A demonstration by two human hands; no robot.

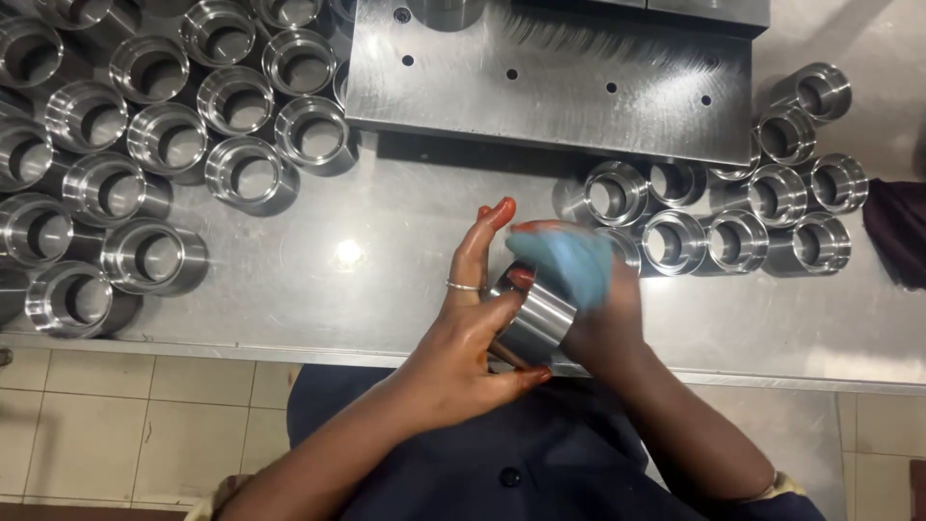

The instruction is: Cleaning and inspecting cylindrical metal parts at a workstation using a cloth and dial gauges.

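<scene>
My left hand point(470, 328) grips a shiny metal cylinder point(536, 323) at the near edge of the steel table point(386, 260), fingers wrapped around its side. My right hand point(598, 323) presses a blue cloth point(564, 260) onto the cylinder's open top. The cloth is blurred and covers most of the opening. A ring sits on one finger of my left hand.
Several metal ring-shaped cylinders point(154, 145) stand packed at the left, and another group point(743, 207) at the right. A thick steel plate with holes point(550, 72) lies at the back. A dark cloth point(897, 241) sits at the far right edge. Tiled floor shows below.
</scene>
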